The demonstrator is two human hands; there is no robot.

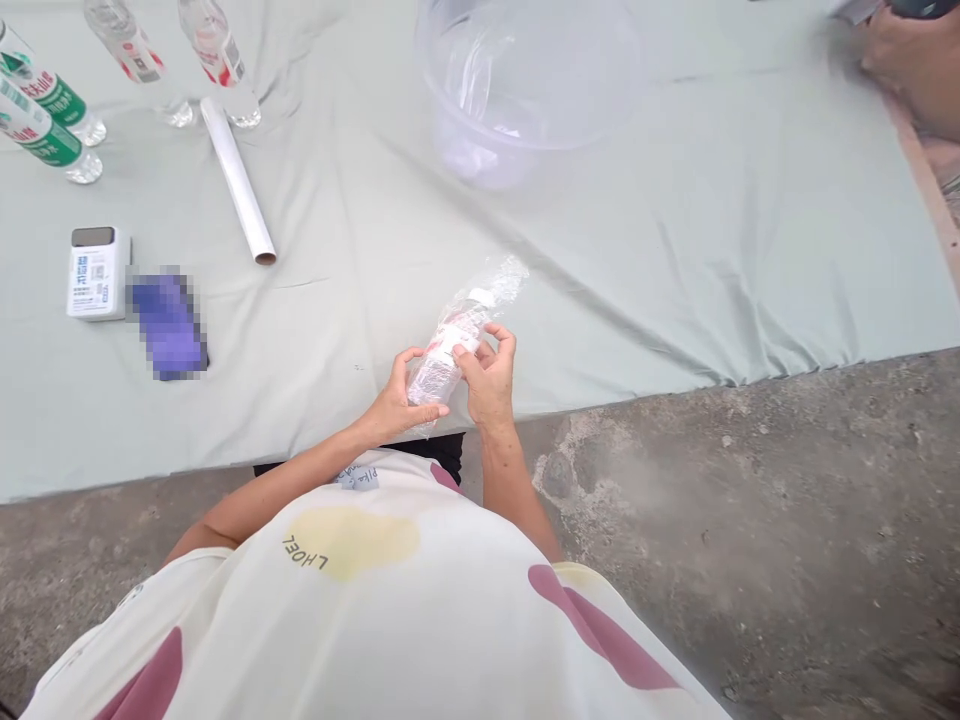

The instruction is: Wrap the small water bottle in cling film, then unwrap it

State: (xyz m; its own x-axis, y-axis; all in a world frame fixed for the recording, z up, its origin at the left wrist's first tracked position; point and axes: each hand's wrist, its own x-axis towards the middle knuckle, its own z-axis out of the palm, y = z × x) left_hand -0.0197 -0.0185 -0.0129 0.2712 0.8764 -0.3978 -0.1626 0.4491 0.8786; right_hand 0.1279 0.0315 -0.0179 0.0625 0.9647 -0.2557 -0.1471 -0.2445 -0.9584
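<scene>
Hands [487, 380] round film-wrapped btl [439, 365]

1. The cloth sheet [315, 330] is seen in a plain pale sage green.
2. The shirt [375, 620] is patterned in cream, with maroon and mustard-yellow blotches.
3. Green-and-white labels are carried by the upper-left bottles [41, 125].
4. Red-and-white labels are shown on the film-wrapped bottle [442, 355] and the top bottles [214, 45], both clear otherwise.
5. The concrete floor [712, 520] is mottled grey, with paler patches, darker stains, and specks.

A clear plastic basin [517, 90] and green-labelled bottles [49, 140] stand on a pale green cloth [675, 270] (rather rumpled).
</scene>
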